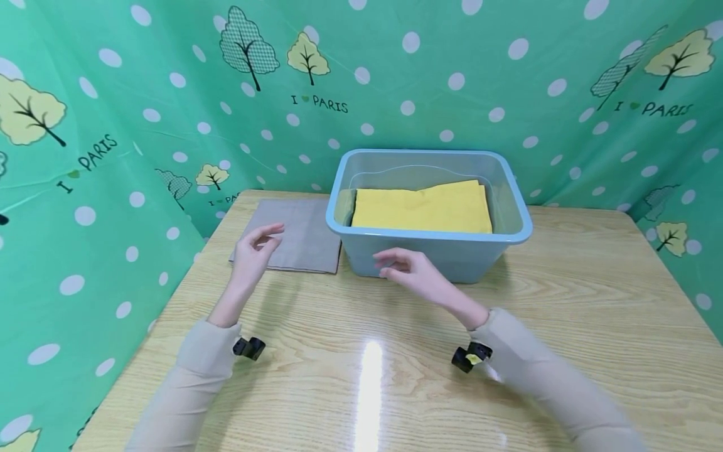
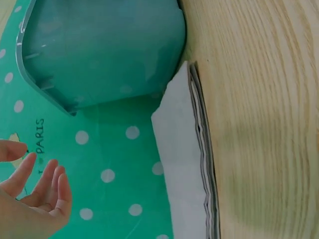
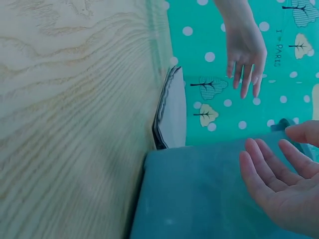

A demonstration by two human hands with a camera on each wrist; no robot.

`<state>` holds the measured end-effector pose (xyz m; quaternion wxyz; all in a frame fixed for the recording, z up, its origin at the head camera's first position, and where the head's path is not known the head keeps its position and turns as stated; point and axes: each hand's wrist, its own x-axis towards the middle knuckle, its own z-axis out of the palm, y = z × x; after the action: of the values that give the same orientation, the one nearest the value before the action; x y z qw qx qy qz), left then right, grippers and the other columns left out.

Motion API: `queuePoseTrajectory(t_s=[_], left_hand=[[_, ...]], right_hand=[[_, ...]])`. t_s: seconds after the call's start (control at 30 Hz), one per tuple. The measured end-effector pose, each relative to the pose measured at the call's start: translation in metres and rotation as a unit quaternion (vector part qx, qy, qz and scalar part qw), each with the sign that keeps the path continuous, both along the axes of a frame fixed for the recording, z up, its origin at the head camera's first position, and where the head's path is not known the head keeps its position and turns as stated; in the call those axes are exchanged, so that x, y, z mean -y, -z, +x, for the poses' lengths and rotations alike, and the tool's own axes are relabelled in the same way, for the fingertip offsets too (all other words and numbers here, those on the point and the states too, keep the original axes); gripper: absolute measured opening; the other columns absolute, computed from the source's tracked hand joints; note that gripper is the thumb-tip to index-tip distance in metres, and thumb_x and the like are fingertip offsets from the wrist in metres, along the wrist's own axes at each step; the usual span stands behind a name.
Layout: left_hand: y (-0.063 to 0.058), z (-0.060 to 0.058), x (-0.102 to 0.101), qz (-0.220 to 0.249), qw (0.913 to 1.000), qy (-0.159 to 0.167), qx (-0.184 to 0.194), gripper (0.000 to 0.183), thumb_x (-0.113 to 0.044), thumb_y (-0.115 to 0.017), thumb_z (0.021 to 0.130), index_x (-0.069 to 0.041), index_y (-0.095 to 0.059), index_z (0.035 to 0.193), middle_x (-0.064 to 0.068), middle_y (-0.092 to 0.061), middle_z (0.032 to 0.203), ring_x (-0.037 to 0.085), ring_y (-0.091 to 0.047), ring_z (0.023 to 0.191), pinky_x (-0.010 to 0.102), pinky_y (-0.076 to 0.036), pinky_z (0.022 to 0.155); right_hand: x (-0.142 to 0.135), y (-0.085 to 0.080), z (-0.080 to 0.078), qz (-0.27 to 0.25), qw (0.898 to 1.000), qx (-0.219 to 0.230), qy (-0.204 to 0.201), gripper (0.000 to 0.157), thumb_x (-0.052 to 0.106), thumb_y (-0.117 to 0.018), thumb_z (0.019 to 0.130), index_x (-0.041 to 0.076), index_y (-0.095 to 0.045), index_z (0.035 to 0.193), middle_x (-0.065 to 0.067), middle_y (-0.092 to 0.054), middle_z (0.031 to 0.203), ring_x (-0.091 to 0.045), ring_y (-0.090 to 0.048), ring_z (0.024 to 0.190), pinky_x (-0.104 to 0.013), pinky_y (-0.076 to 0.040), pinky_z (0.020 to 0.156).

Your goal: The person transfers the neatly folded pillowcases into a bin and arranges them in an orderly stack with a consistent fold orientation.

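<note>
A light blue plastic bin [image 1: 361, 237] stands toward the back of the table, with a folded yellow cloth [image 1: 423, 208] inside it. Left of the bin lies a folded grey cloth [image 1: 305, 235], its stacked layers showing along the edge in the left wrist view. My left hand [image 1: 253, 254] is raised over the grey cloth's left side, fingers loosely bent and holding nothing. In front of the bin's near wall hovers my right hand [image 1: 415, 273], also holding nothing, its fingers relaxed and pointing left.
The wooden table [image 1: 316, 376] reaches back to a green curtain [image 1: 395, 81] with white dots and printed trees, which also hangs along the left and right sides. Each sleeve cuff carries a small black camera [image 1: 248, 347].
</note>
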<state>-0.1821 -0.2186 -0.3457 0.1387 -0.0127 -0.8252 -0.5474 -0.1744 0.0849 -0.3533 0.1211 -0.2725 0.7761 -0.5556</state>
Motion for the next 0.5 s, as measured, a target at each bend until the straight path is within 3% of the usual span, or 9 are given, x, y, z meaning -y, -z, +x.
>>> queuePoseTrajectory(t_s=[0.5], left_hand=[[0.025,-0.014,0.029,-0.009,0.9979,-0.044,0.046,0.032,-0.015,-0.05,0.09,0.0,-0.054,0.118,0.017,-0.055,0.114,-0.001,-0.05,0.082,0.015,-0.043,0.071]], right_hand=[[0.03,0.025,-0.007,-0.013,0.999,0.042,-0.001,0.036,0.006,-0.047,0.089,-0.006,-0.045,0.123,-0.025,-0.054,0.113,-0.029,-0.054,0.102,-0.035,-0.044,0.086]])
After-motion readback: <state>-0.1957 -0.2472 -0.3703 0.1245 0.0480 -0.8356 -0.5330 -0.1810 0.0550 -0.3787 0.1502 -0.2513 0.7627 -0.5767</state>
